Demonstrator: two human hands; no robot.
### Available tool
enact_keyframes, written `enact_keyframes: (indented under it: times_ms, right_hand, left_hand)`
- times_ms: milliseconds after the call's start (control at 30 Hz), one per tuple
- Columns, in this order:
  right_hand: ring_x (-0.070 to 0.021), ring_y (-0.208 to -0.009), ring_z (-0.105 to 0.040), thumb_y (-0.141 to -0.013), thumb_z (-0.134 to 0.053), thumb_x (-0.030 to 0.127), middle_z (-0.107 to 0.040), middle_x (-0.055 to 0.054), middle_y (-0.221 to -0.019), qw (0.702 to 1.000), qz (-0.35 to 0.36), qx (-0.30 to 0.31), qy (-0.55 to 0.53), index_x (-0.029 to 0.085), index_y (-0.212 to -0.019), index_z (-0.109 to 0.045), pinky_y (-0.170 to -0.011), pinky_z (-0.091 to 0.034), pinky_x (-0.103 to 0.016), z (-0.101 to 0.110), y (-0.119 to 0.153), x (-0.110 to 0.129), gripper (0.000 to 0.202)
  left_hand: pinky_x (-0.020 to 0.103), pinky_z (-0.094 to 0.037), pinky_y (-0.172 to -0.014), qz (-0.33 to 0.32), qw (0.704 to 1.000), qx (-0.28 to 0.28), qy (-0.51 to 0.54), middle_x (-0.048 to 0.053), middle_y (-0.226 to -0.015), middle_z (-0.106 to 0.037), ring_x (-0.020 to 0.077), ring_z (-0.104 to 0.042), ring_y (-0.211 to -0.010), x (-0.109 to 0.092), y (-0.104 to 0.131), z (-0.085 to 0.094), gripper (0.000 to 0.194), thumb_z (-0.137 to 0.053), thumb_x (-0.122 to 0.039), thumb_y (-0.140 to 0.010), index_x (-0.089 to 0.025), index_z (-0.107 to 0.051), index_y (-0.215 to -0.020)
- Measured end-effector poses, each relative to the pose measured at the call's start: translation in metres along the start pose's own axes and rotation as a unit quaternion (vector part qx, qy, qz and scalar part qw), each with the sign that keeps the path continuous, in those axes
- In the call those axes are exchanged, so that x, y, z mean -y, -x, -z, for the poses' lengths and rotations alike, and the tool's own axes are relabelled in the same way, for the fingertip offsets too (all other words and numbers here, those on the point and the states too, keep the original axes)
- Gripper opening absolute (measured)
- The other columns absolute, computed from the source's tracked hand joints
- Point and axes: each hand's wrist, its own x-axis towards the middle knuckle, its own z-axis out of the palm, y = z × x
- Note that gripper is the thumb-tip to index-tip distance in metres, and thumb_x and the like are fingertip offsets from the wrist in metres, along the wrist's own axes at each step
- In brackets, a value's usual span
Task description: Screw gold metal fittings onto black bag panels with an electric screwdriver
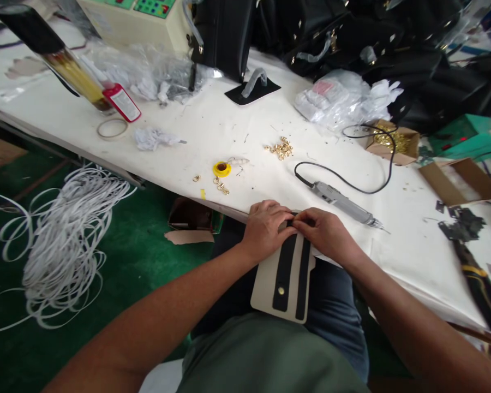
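A beige panel [265, 281] with two black straps lies over my lap, its far end at the table's front edge. A gold stud [281, 291] sits near the close end of the wider strap [285, 262]. My left hand [265, 226] is closed on the panel's far left part, fingers bent over it. Beside it my right hand [325, 232] pinches at the far end of the strap, its fingertips meeting those of my left hand. Whatever small part lies between the fingertips is hidden.
On the white table [180, 158] are a grey electric screwdriver [343, 203] with a cable, gold fittings [281, 148], a yellow ring [221, 168], pliers [480, 284] and a red bottle [121, 102]. Black bags [352, 49] stand behind. White cord [71, 251] is heaped at the left.
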Motion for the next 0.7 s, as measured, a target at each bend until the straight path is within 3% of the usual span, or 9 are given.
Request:
enact_keyframes:
  times_ms: [300,467,700]
  right_hand:
    - [-0.0163,-0.061,-0.06,-0.08,-0.068,0.037,-0.07,0.001,-0.069,0.995,-0.093,0.027,-0.029,0.021,-0.077,-0.07,-0.061,-0.044,-0.029,0.001,-0.002,0.002,0.016]
    - [-0.0154,-0.058,-0.058,-0.078,-0.069,0.036,-0.067,0.002,-0.064,0.986,-0.129,0.073,-0.077,0.022,-0.078,-0.07,-0.056,-0.043,-0.027,0.003,-0.008,-0.005,0.015]
    - [-0.015,-0.059,-0.061,-0.079,-0.071,0.031,-0.068,0.001,-0.064,0.978,-0.122,0.147,-0.079,0.021,-0.079,-0.07,-0.056,-0.047,-0.025,0.013,-0.023,-0.009,0.01]
  left_hand:
    - [0.048,-0.04,-0.107,0.007,1.0,0.01,-0.001,0.0,-0.126,-0.078,0.027,-0.057,-0.126,0.0,0.0,0.0,0.03,-0.076,-0.047,-0.092,-0.026,-0.075,-0.113]
    - [0.048,-0.04,-0.108,0.005,1.0,0.011,-0.007,0.0,-0.126,-0.077,0.0273,-0.057,-0.127,0.001,0.0,-0.001,0.03,-0.074,-0.048,-0.094,-0.026,-0.075,-0.114]
    - [0.048,-0.039,-0.11,0.008,1.0,0.01,-0.008,0.0,-0.126,-0.077,0.0273,-0.056,-0.128,0.001,0.001,-0.002,0.03,-0.072,-0.051,-0.094,-0.027,-0.075,-0.113]
